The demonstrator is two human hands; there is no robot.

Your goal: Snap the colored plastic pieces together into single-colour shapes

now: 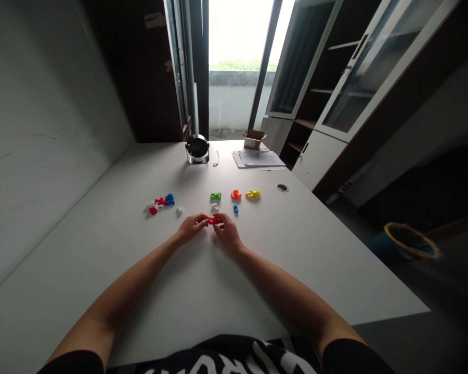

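Observation:
Between my two hands is a small red plastic piece (212,221), pinched from both sides just above the white table (257,291). My left hand (192,227) grips its left end with thumb and fingertips. At its right end, my right hand (226,231) has closed its fingers. Just beyond them lies a white piece (215,207), with a blue piece (236,209) to its right. Farther back sit a green piece (216,196), an orange piece (236,195) and a yellow piece (253,194) in a row. What the red piece depicts is too small to tell.
A pile of red, white and blue pieces (159,203) lies at the left, near a lone white piece (180,210). Toward the back stand a round black device (197,148), papers (259,159) and a cardboard box (253,140). A cable hole (282,188) is at right.

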